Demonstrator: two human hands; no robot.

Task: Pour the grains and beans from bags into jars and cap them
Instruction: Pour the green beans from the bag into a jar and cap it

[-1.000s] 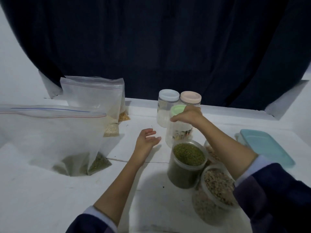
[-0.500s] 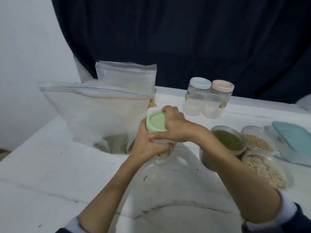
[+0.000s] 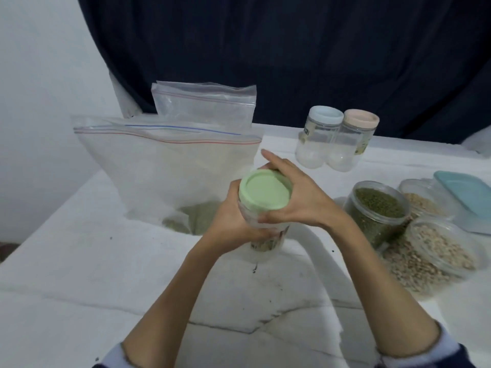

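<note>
A clear jar with a pale green lid stands at the table's middle. My left hand grips the jar's body from the left. My right hand wraps the lid's right rim, thumb in front and fingers behind. A large zip bag with a few green beans at its bottom stands behind the jar on the left. A smaller zip bag stands farther back.
Two capped clear jars stand at the back: one has a blue lid, the other a pink lid. At the right are an open jar of green beans, two open jars of pale grains and a teal lid.
The green-lidded jar has come from the jar group to the table's middle. My left hand, free a second ago, now grips its body. My right hand stays on the lid.
</note>
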